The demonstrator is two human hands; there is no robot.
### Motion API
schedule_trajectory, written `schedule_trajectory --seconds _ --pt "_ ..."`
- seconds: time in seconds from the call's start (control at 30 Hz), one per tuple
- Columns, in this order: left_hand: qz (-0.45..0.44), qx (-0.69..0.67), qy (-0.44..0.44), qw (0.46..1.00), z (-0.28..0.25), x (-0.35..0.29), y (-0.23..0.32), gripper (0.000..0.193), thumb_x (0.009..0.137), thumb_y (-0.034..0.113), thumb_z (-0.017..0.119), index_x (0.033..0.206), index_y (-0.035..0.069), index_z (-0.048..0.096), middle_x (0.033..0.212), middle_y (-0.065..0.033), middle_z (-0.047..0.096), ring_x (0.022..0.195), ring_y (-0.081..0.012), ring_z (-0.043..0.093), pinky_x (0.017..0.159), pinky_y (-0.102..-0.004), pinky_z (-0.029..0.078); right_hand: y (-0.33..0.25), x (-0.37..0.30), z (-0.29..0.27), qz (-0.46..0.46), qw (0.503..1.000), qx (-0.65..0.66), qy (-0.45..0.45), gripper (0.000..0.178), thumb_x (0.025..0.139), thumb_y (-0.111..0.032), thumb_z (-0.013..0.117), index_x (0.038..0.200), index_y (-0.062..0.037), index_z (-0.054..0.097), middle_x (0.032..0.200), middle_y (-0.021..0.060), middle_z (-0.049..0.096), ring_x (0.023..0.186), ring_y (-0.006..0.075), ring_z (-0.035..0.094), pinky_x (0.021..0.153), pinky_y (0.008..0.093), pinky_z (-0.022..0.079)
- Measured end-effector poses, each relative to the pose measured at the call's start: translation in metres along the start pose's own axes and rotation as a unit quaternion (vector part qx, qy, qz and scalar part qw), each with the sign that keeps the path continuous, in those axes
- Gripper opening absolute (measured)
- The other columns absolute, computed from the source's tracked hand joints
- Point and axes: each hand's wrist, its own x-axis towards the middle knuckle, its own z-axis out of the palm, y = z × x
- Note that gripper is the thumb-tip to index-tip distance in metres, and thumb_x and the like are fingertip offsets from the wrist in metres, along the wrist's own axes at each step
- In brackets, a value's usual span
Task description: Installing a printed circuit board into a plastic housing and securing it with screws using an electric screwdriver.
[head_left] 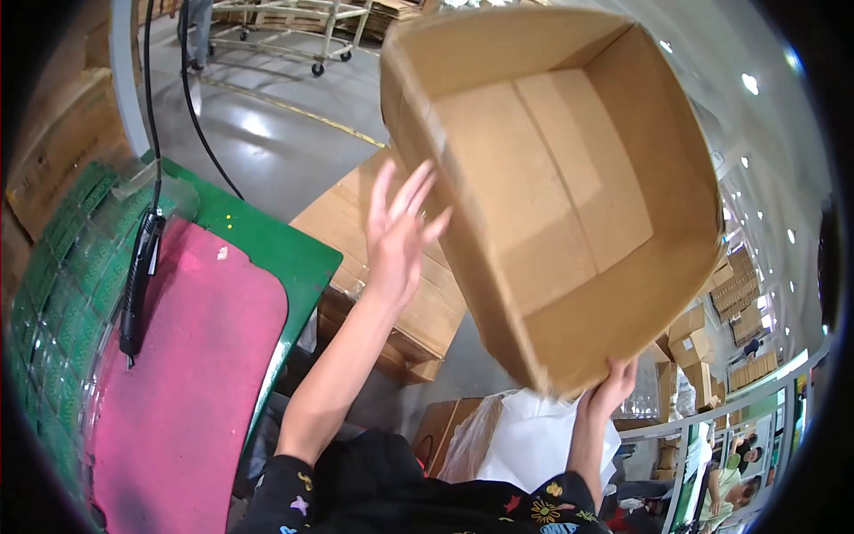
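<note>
Looking down from the head camera, I see a big brown box [578, 160] up in the air, in front of the person and a bit to the right, tipped so its open top faces us. The right hand [614, 387] holds the box at its bottom edge, with the fingers closed on the cardboard. The left hand [396, 240] is by the box's left side, and its fingers are spread apart, not gripping. I can't tell if a fingertip touches the box. I think the job is partway along: the box is open and off the ground, and the inside that I can see looks bare. It is not put down yet, and nothing has been packed in it, so that part seems left to do. To the left, a black tool [140, 285] hangs over a pink mat [196, 356] on a green table [294, 258], with no hand on it. Some things are hard to see. The box hides its own back and part of the flat cardboard [427, 294] behind it. Some right fingers are hidden, and the white sheet [534, 445] below is partly covered.
</note>
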Motion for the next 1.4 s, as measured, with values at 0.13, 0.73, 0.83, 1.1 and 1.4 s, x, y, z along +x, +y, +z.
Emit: schedule_trajectory --seconds 0.13,0.73,0.83,1.1,1.4 --pt "0.052 0.211 -0.088 0.972 -0.022 0.006 -0.031 0.072 0.082 0.005 0.056 0.146 0.008 0.024 0.15 -0.0157 0.03 0.141 -0.0276 0.025 0.111 -0.0473 0.026 -0.007 0.074 0.147 0.075 0.983 0.165 -0.032 0.058 0.092 -0.005 0.052 0.143 -0.0079 0.024 0.138 0.0152 0.041 0.124 0.0299 0.045 0.088 0.0563 0.047" --pt "-0.339 0.461 -0.004 0.82 -0.22 -0.267 -0.031 0.025 0.085 -0.002 0.049 0.106 -0.001 0.062 0.085 -0.0093 0.069 0.079 -0.012 0.064 0.074 -0.0255 0.05 0.334 -0.024 0.266 -0.113 0.753 -0.458 -0.458 0.058 0.073 -0.017 0.063 0.125 0.0044 0.046 0.126 0.0253 0.048 0.122 0.0417 0.042 0.104 0.0537 0.03" --pt "-0.368 0.5 0.022 0.783 -0.24 -0.281 -0.017 0.024 0.084 -0.001 0.049 0.105 -0.002 0.062 0.083 -0.0099 0.069 0.078 -0.012 0.064 0.073 -0.0256 0.05 0.321 -0.131 0.224 -0.044 0.698 -0.469 -0.539 0.061 0.075 -0.016 0.06 0.13 0.0026 0.04 0.135 0.0244 0.038 0.131 0.0409 0.029 0.108 0.0541 0.025" --pt "-0.444 0.451 0.041 0.773 -0.229 -0.262 -0.017 0.026 0.089 0.0 0.046 0.112 0.0 0.06 0.094 -0.0075 0.067 0.082 -0.0123 0.061 0.073 -0.0257 0.049 0.309 -0.132 0.101 -0.064 0.84 -0.522 -0.136 0.063 0.08 -0.015 0.059 0.133 0.0076 0.033 0.139 0.0313 0.031 0.129 0.0447 0.031 0.108 0.0521 0.025" --pt "-0.45 0.433 0.129 0.77 -0.241 -0.271 -0.024 0.024 0.091 0.0 0.046 0.11 0.002 0.061 0.091 -0.0041 0.065 0.081 -0.0105 0.059 0.07 -0.0248 0.048 0.358 -0.131 0.109 0.203 0.908 -0.346 0.119 0.036 0.091 -0.022 0.057 0.117 0.0037 0.054 0.111 0.0216 0.061 0.104 0.0353 0.058 0.089 0.0419 0.046"
